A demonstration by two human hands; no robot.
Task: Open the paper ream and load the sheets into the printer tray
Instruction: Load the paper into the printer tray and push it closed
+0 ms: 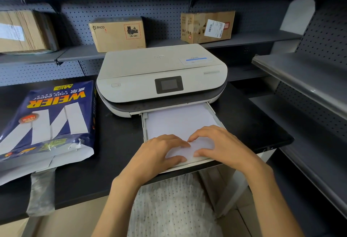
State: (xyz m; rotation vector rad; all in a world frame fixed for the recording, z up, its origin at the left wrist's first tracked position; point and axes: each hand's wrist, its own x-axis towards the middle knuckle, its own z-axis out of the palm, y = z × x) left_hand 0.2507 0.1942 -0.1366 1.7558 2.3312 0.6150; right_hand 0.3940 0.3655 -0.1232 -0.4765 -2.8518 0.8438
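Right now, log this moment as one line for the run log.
ream open on desk | sheets in tray | tray pulled out | left hand, right hand flat on sheets

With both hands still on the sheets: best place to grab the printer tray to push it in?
Probably the tray's front lip, taken from the person's side. It sticks out of the printer toward them over the counter edge, so only that end is free. The left hand and right hand lie flat on the paper, right above it.
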